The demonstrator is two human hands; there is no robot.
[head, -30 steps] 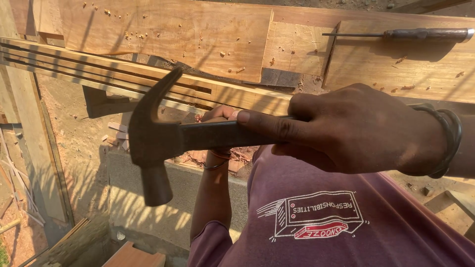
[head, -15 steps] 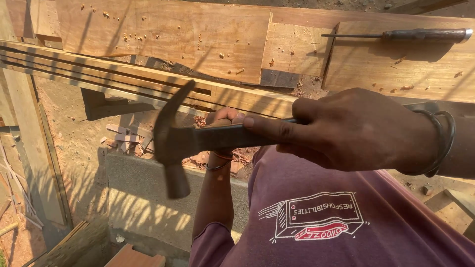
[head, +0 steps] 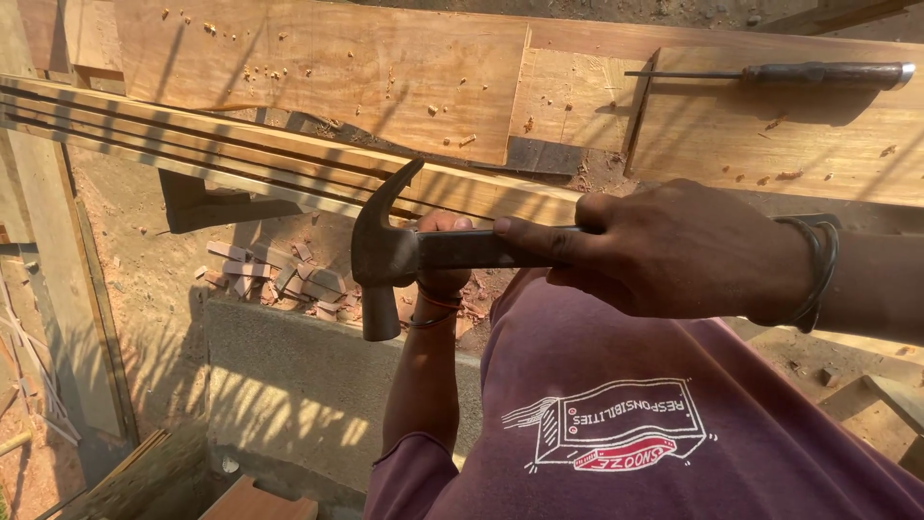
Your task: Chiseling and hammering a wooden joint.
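Observation:
My right hand (head: pixel 674 250) is shut on the handle of a dark steel claw hammer (head: pixel 380 260). The hammer lies level, its head to the left with the claw up and the face down. It hangs just in front of a long grooved wooden strip (head: pixel 241 154) that runs across the view. My left hand (head: pixel 441 287) reaches up from below, partly hidden behind the hammer handle. Its fingers curl over the near edge of that strip, right beside the hammer head. A dark bangle (head: pixel 818 270) sits on my right wrist.
A wide plank (head: pixel 327 67) lies behind the strip. A long tool with a dark handle (head: pixel 818 73) rests on a board at the top right. Below are wood chips (head: pixel 279 274) on red soil and a concrete block (head: pixel 308 376). Timber stands at the left.
The hammer has moved to the right along the strip and a little lower, closer to my left hand. My left hand has stayed on the strip.

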